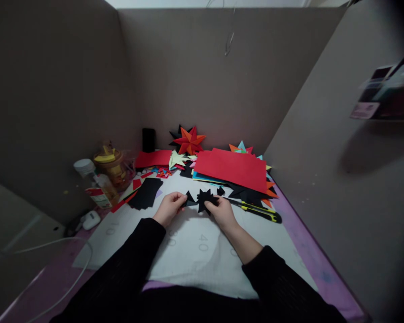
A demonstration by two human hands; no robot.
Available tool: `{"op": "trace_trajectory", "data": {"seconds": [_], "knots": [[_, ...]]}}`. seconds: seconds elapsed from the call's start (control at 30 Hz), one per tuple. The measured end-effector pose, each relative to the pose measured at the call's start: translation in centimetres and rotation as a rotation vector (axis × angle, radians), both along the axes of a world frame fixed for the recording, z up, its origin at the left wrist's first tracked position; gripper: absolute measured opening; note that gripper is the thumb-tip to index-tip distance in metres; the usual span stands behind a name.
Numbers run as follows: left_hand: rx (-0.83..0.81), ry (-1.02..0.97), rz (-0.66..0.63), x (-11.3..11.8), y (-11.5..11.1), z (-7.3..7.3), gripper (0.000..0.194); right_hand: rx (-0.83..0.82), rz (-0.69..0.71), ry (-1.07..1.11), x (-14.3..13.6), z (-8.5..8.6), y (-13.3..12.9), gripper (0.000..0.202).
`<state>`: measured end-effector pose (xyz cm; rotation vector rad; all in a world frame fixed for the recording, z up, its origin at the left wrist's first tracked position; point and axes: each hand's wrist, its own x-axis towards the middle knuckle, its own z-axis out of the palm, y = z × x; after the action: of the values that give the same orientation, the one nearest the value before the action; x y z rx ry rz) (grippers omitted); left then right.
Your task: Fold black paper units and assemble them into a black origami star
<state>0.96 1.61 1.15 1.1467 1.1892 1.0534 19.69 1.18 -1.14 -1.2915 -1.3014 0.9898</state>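
Observation:
Between the fingers of my left hand [171,207] is a small folded black paper piece [190,200] with a pointed tip. My right hand [221,211] pinches a black paper star [204,199] with several points, its thumb lying across the front. The folded piece and the star are side by side over the white sheet [188,264]; whether they touch I cannot tell. Just beyond the right hand lies another small black folded piece [220,191]. A black and yellow utility knife [259,211] rests to the right of that hand.
Black paper strips [146,193] lie on the left, near a clear bottle [99,184] and a brown jar [111,166]. Red paper sheets [232,168] are stacked at the back right. A red and orange paper star [190,141] leans on the back partition [195,67]. A white cable [87,255] runs at left.

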Motion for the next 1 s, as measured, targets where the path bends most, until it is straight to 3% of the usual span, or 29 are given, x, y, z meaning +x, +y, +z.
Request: {"op": "trace_trajectory", "data": {"seconds": [0.53, 0.77, 1.0], "knots": [[-0.039, -0.233, 0.034, -0.44, 0.52, -0.52, 0.027, -0.016, 0.009, 0.012, 0.07, -0.08, 0.13, 0.023], [0.011, -0.274, 0.055, -0.37, 0.61, -0.77, 0.015, -0.015, 0.006, 0.015, 0.1, -0.12, 0.15, 0.024], [-0.031, -0.329, 0.058, -0.2, 0.49, -0.02, 0.027, -0.035, -0.009, 0.007, -0.01, 0.37, 0.03, 0.021]]}}
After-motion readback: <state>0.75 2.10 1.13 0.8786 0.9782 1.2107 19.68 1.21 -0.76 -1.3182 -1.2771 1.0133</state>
